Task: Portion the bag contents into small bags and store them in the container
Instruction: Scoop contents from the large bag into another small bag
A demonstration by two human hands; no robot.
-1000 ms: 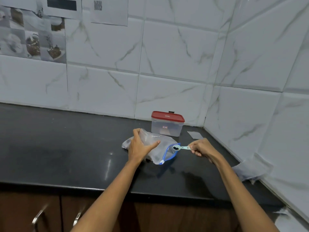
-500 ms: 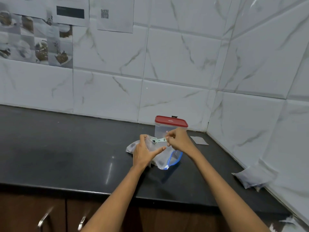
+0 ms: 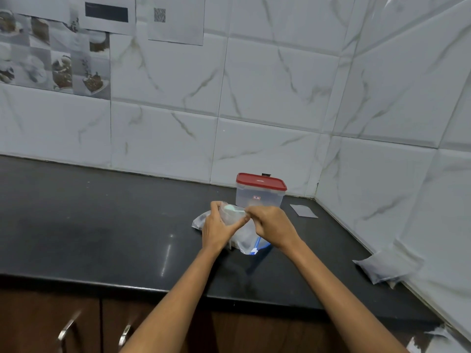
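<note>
1. Clear small bag point(image 3: 230, 217): your left hand point(image 3: 216, 229) grips it open above the big blue-zip bag point(image 3: 246, 239) on the surface point(image 3: 102, 225).
2. Your right hand point(image 3: 271, 226) pinches a pale green scoop point(image 3: 230, 208) at its mouth; filling is under way.
3. Red-lidded container point(image 3: 260, 194) just behind stays lidded; storing remains.

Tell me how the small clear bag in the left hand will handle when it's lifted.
The small clear bag looks like thin film, so probably floppy. The left hand holds it up; released, it would likely slump. It seems nearly empty, so likely very light.
</note>
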